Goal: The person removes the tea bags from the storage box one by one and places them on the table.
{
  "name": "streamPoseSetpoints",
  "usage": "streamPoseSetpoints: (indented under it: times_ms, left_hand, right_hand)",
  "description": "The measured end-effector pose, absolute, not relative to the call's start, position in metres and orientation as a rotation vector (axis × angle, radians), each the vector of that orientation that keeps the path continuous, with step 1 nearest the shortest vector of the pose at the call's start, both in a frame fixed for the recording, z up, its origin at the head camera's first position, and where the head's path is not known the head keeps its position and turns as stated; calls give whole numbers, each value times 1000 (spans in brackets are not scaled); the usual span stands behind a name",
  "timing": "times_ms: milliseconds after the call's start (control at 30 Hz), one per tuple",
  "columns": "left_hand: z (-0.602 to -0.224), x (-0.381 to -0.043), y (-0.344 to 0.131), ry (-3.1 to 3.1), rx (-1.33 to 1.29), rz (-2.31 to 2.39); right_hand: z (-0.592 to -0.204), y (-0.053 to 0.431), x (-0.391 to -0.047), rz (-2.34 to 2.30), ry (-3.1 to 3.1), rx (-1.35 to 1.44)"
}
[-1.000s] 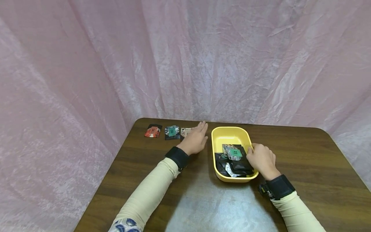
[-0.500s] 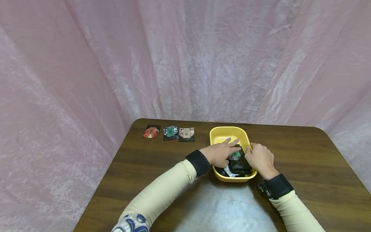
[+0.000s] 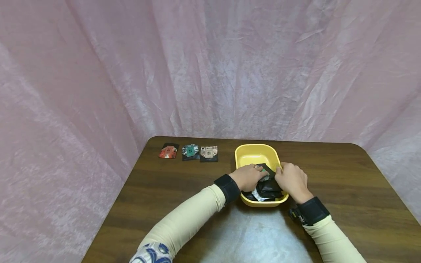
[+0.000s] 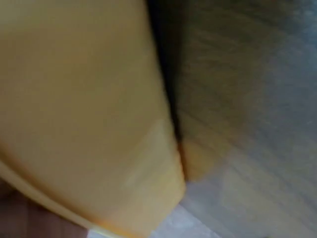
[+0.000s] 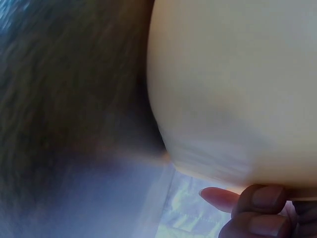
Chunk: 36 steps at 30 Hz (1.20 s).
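A yellow plastic bin (image 3: 254, 149) stands on the table, holding a heap of small black packets (image 3: 269, 187). My left hand (image 3: 246, 178) reaches over its left wall and pinches the top packet (image 3: 265, 176), which has a green label. The fingertips are partly hidden. My right hand (image 3: 292, 182) grips the bin's right rim, its fingers (image 5: 262, 213) curled outside the wall in the right wrist view. In the left wrist view, the bin's outer wall (image 4: 99, 109) fills much of the picture.
Three flat packets lie in a row at the back left of the wooden table (image 3: 158, 197): a red one (image 3: 169, 151), a green-labelled one (image 3: 190, 152) and a beige one (image 3: 208, 153). A pink curtain (image 3: 197, 73) hangs behind the table's far edge.
My left hand has moved from beside the beige packet, right and down into the bin; its spread fingers have closed on the top packet. The right hand has kept its hold on the rim.
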<state>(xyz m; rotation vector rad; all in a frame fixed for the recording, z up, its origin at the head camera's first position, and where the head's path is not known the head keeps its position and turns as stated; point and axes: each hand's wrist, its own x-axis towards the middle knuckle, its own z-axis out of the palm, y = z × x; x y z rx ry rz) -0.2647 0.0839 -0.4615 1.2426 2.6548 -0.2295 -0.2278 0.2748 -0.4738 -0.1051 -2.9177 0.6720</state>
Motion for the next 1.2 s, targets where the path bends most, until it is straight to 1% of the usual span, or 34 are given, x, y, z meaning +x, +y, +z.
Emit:
streamPoseSetpoints:
  times_ms: [267,767,1200]
  left_hand:
    - [-468,-266,82,2839,1382,-268]
    - [-466,-263,84,3065,1475,-246]
    - [-455,-268,64,3189,1411,64]
  right_hand:
    - [-474,274,-228,678,-2896,-98]
    - [-474,274,-229,656,-2893,-102]
    - [-473,277,-228,652,-2896,-114]
